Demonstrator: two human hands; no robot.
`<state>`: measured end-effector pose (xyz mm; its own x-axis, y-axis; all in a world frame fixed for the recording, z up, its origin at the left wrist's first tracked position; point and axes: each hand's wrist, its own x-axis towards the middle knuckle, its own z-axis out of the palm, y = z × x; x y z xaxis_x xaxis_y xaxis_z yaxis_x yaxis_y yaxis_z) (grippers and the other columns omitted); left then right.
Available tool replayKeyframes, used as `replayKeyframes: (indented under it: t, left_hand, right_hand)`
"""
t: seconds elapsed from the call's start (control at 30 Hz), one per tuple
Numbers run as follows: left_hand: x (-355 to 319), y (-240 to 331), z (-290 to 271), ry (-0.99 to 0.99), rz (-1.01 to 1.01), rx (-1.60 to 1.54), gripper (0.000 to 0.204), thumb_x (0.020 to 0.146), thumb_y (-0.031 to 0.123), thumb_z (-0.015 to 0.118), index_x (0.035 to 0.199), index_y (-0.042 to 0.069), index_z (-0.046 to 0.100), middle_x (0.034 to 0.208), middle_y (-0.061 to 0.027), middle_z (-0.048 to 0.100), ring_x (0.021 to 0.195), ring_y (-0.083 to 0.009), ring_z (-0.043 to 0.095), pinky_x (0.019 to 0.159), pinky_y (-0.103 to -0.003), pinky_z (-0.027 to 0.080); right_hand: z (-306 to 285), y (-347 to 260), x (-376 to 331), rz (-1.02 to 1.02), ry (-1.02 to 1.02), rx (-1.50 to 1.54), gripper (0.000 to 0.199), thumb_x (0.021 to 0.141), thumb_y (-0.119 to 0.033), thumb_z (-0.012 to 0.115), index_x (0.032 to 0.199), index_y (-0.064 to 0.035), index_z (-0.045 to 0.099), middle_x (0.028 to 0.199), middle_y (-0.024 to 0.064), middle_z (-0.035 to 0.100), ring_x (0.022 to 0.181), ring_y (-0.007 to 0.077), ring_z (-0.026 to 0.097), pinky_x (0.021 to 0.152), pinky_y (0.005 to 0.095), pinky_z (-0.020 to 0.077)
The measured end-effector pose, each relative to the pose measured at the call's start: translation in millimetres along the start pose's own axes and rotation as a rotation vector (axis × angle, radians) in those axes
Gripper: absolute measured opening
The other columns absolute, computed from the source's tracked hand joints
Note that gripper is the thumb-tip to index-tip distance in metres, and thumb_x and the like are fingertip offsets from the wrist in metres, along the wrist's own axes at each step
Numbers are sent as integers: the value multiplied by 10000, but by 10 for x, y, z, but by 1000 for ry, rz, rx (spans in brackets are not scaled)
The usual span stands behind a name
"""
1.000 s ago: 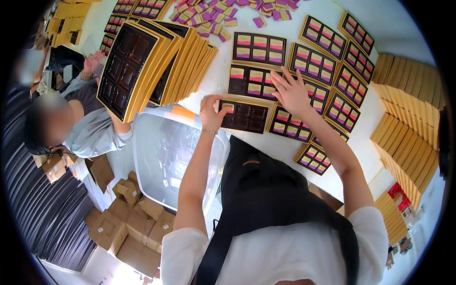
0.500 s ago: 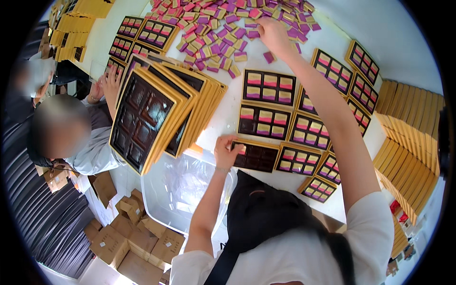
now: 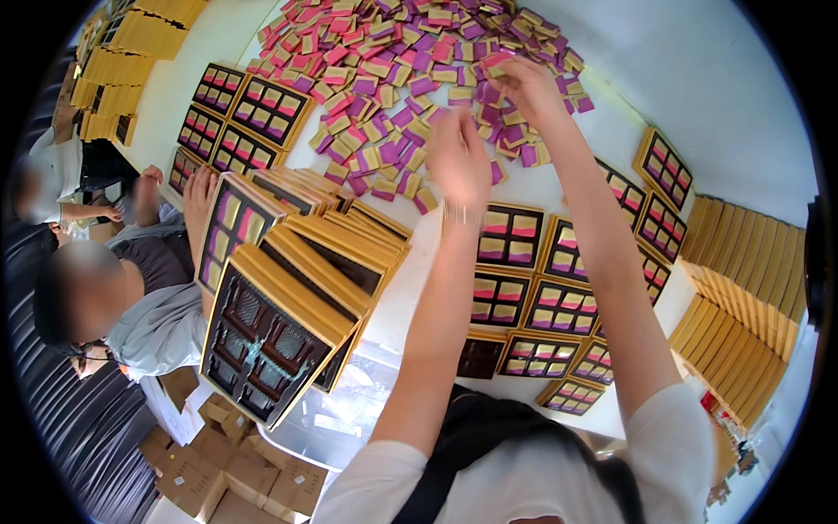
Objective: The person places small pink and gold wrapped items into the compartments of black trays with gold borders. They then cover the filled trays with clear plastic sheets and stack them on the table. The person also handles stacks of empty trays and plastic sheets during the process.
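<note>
My left hand is over the near edge of a heap of small wrapped pieces, pink-and-gold and purple-and-gold. Motion smears its fingers, so I cannot make out whether it holds anything. Farther right, my right hand reaches into the heap, its fingers bent round a pink-and-gold wrapped piece. Below my left forearm lies a gold-edged box with a dark tray, partly hidden by that arm. Filled boxes with rows of pink and purple pieces stand beside it, under my right forearm.
A tall, skewed stack of gold-edged boxes rises at left, its front tray dark. A co-worker's hand is beside it. A clear plastic bin and cardboard boxes are below. More gold boxes line the right.
My left hand has left the dark tray and moved up to the heap. My right hand has shifted slightly right and down. The view has turned, and the stack sits lower.
</note>
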<state>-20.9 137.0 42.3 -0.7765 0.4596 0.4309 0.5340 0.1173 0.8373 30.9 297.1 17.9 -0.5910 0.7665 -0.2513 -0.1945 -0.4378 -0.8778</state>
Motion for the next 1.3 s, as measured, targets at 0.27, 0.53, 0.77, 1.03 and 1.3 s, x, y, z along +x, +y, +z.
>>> replayKeyframes:
  t: [0.27, 0.53, 0.77, 1.03, 1.3]
  left_hand:
    - [948, -787, 1204, -170, -135, 787, 201, 829, 149, 589, 1016, 111, 652, 1066, -117, 576, 1006, -313, 537, 826, -433, 458]
    - [518, -95, 219, -345, -226, 278, 136, 801, 141, 692, 923, 91, 725, 929, -73, 672, 792, -185, 602, 658, -301, 490]
    - [-789, 604, -978, -577, -437, -686, 155, 809, -74, 655, 955, -28, 673, 1099, -91, 616, 885, -145, 624, 767, -248, 544]
    - [-1742, 389, -2007, -818, -545, -396, 242, 801, -51, 673, 1036, -22, 624, 946, -67, 670, 869, -124, 644, 785, -247, 524]
    - [-2358, 246, -2367, -627, -631, -180, 237, 831, -28, 608, 1032, 70, 688, 880, -21, 656, 755, -84, 596, 714, -251, 557]
  right_hand:
    - [-284, -517, -467, 94, -97, 136, 191, 943, -70, 525, 1089, 52, 512, 1019, 160, 640, 933, 260, 663, 823, 319, 562]
    - [-368, -569, -1214, 160, 43, -20, 330, 913, -122, 581, 1232, -46, 546, 908, 18, 632, 802, 102, 588, 672, 228, 435]
    - [-354, -224, -2726, 164, 103, -195, 334, 862, -55, 624, 1191, -70, 567, 894, 28, 639, 782, 73, 562, 655, 223, 424]
    - [-212, 670, -4126, -97, 44, -868, 260, 821, 17, 580, 1066, -47, 639, 928, 102, 640, 864, 267, 624, 750, 335, 491]
    - [28, 1244, -4477, -332, 22, -1040, 242, 737, 53, 580, 950, -47, 636, 883, 125, 621, 837, 335, 593, 731, 416, 488]
